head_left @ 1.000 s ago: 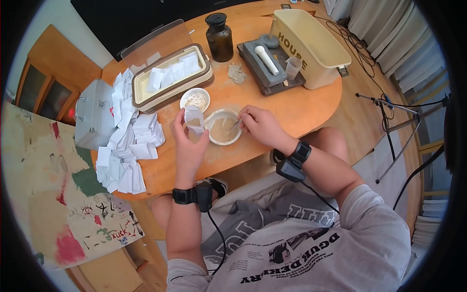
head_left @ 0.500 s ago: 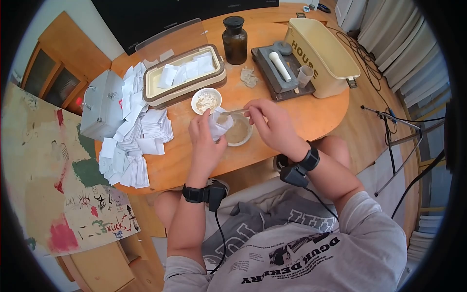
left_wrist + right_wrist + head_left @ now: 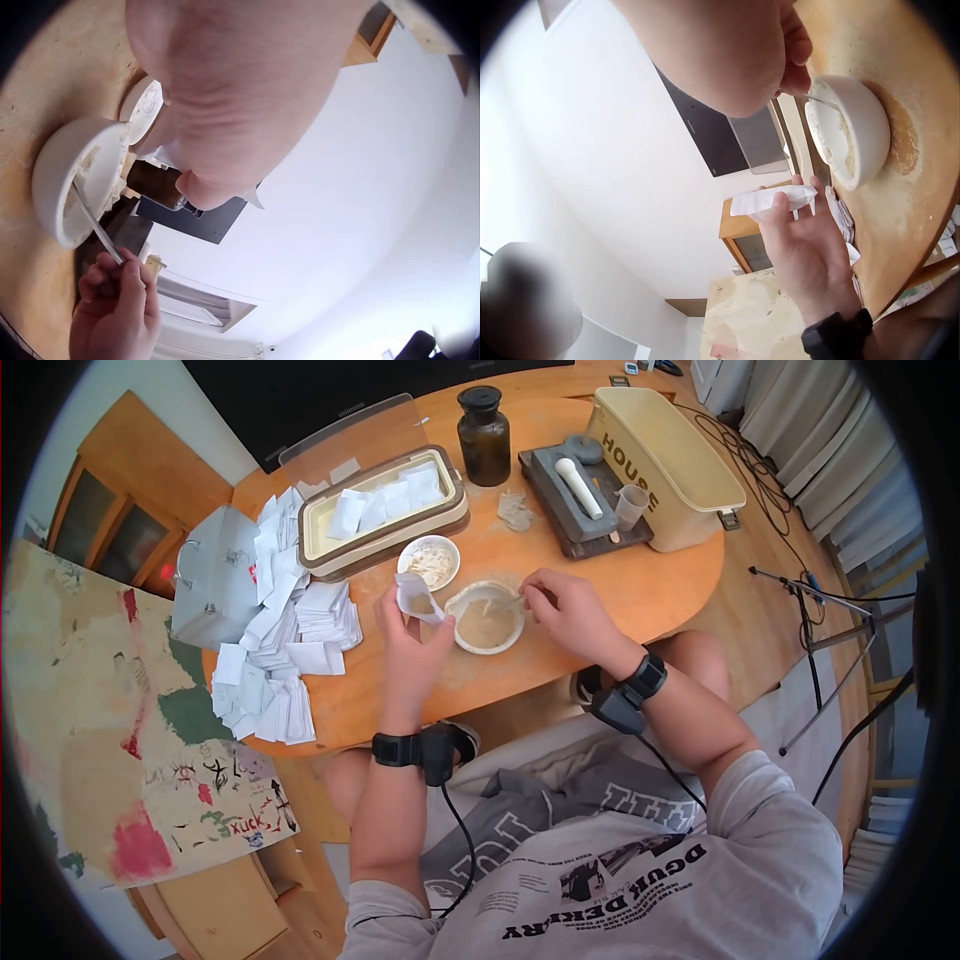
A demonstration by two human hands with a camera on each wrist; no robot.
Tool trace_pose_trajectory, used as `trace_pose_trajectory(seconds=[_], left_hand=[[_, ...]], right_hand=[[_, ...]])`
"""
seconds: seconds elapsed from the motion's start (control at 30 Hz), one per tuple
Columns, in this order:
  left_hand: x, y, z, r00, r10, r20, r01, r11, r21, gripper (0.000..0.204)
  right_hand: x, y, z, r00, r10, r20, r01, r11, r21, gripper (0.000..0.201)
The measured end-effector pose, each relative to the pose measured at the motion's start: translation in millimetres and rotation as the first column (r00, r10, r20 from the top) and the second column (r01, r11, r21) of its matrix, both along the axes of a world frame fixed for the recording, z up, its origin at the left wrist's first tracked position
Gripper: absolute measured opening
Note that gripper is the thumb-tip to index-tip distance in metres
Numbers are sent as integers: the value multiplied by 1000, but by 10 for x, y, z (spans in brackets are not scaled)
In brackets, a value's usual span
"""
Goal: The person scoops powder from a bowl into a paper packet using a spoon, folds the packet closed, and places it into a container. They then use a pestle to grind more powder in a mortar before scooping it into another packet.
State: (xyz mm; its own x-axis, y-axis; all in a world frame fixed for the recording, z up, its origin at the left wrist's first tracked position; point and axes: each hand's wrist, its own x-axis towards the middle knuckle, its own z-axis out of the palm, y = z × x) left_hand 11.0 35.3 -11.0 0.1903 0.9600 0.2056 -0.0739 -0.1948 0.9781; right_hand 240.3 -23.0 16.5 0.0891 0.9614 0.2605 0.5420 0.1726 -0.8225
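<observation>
My left hand [image 3: 412,660] holds up an opened white paper packet [image 3: 415,598] between thumb and fingers, left of a white bowl [image 3: 488,650] with a small pouring lip. Pale beige powder [image 3: 487,625] covers the inside of that bowl. From the other side, my right hand [image 3: 572,615] pinches the handle of a thin metal spoon [image 3: 96,226], whose far end dips inside the bowl. In the right wrist view the packet [image 3: 769,200] stands beside the bowl's mouth, its top apart from the rim. Behind sits a smaller white bowl [image 3: 456,550] containing whitish bits.
Piles of folded white packets [image 3: 325,622] lie left, by a silver case [image 3: 215,575]. An open cream box [image 3: 455,510] holds more packets. Further back stand a dark glass jar [image 3: 484,445], a stone slab with a white pestle [image 3: 578,488] and a beige bin [image 3: 690,490].
Half a second ago the spoon was raised at the packet's mouth over the bowl. Now it is back down in the bowl, and the packet has drawn left of it.
</observation>
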Motion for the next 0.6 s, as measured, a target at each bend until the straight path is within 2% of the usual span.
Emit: trace_pose_trajectory(seconds=[0.07,0.1,0.13,0.2,0.23,0.27,0.3,0.37,0.43,0.5,0.57,0.6], left_hand=[[28,-43,12,997,10,-71,-5,998,66,72],[38,-73,62,980,50,-192,-11,980,200,72],[45,-96,105,947,104,-303,1,944,329,72],[49,-133,147,931,124,-344,13,929,371,72],[52,-141,157,914,144,-380,26,913,408,72],[58,-139,142,913,145,-381,27,912,410,72],[60,-130,112,926,138,-353,14,917,398,72],[47,-131,108,936,136,-324,-1,923,385,71],[34,-145,146,920,231,-317,-83,904,420,69],[36,-130,156,917,247,-312,-91,893,440,69],[33,-135,171,915,262,-306,-100,883,458,69],[31,-143,197,880,310,-360,-90,853,515,69]], right_hand=[[34,8,-22,979,19,-204,-68,971,-231,13],[53,16,-28,978,22,-206,-69,972,-227,13],[72,23,-33,986,13,-169,-52,973,-226,14],[90,23,-29,991,4,-134,-34,974,-223,15],[92,15,-18,999,13,-30,-18,987,-157,16],[89,6,-7,997,15,75,-8,996,-91,16],[82,-2,9,997,16,74,-9,996,-89,16],[64,-10,38,962,-43,270,45,999,-2,17],[71,-7,44,948,-35,316,24,999,38,17],[70,-9,55,932,-29,361,1,997,77,18],[70,-18,69,967,18,254,1,997,-72,19],[73,-19,71,967,19,254,0,997,-72,19]])
